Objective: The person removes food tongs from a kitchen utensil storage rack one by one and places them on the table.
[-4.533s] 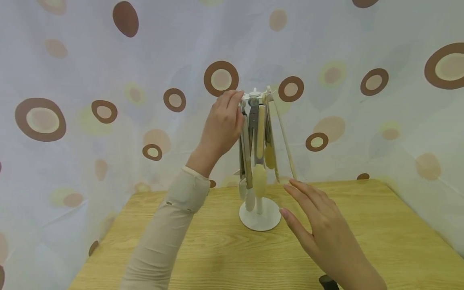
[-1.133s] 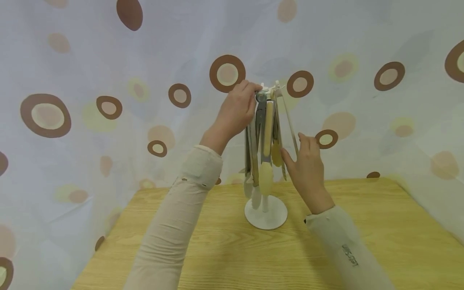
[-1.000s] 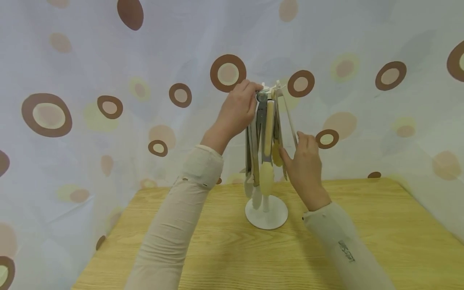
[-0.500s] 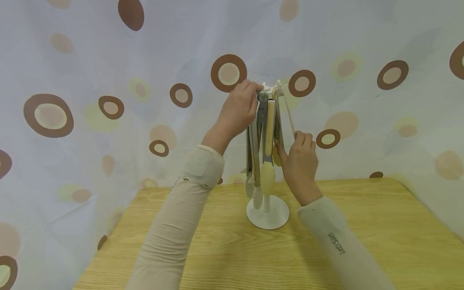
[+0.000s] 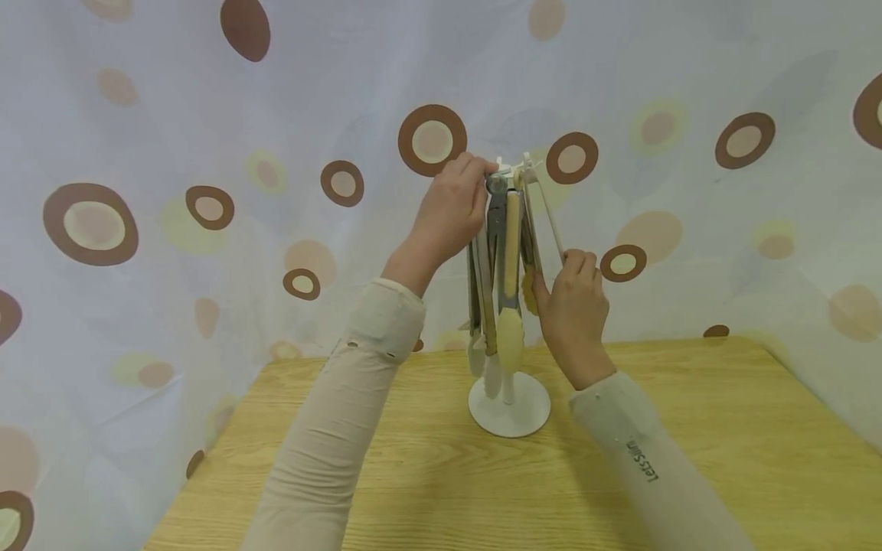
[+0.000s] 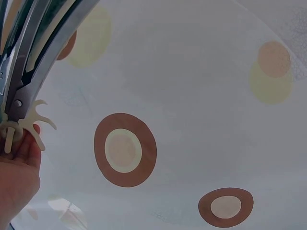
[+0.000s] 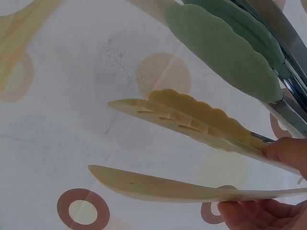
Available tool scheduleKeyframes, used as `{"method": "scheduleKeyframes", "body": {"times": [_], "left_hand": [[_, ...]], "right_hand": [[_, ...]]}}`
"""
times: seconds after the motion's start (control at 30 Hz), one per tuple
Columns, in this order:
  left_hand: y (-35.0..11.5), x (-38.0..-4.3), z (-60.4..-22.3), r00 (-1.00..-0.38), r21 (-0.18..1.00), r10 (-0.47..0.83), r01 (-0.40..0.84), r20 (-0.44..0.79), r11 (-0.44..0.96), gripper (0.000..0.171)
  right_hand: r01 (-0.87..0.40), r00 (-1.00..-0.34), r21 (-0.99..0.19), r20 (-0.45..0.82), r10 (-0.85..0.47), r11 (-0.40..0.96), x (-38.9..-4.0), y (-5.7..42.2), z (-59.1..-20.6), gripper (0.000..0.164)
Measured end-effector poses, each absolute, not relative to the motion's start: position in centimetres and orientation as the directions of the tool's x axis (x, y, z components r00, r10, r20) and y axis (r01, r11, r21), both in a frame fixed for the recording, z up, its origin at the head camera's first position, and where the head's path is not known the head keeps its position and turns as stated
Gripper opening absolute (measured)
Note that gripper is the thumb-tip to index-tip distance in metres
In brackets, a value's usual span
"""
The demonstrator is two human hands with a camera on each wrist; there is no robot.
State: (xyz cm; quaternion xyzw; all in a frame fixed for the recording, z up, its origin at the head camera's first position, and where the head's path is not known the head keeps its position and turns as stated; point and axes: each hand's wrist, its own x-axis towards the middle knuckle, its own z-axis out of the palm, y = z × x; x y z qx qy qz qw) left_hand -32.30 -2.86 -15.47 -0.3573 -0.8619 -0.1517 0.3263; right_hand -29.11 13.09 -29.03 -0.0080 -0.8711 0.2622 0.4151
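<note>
A white rotating utensil stand point(image 5: 510, 421) rises from the table, with several tongs hanging round its top. My left hand point(image 5: 451, 203) holds the stand's top at its left; in the left wrist view the fingers bend behind a hook point(image 6: 36, 120), beside metal tongs point(image 6: 19, 98). My right hand point(image 5: 573, 306) grips pale wood-coloured tongs point(image 5: 551, 214) that hang spread at the stand's right. In the right wrist view, the thumb lies on the slotted arm and the fingers under the smooth arm point(image 7: 158, 189), the two arms apart. Yellow-tipped tongs point(image 7: 201, 110) hang just behind the slotted arm.
Green-tipped tongs point(image 7: 220, 52) hang near the right hand. Pale yellow-tipped tongs point(image 5: 511, 340) hang at the stand's front. The wood-grain table point(image 5: 427, 474) reaches back to a patterned curtain point(image 5: 227, 115).
Since the oldest frame my right hand has risen from the lower right and taken hold of the wood-coloured tongs. Within the last second it shifted slightly left. My left hand stays on the stand's top.
</note>
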Motion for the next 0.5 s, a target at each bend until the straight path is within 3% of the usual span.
{"method": "scheduleKeyframes", "body": {"times": [0.5], "left_hand": [[-2.89,-32.4,-15.55,-0.539,0.033,0.511,0.709,0.67,0.704,0.032]], "right_hand": [[-0.21,-0.603,-0.443,0.76,0.241,0.872,-28.89,13.19,-28.83,0.039]]}}
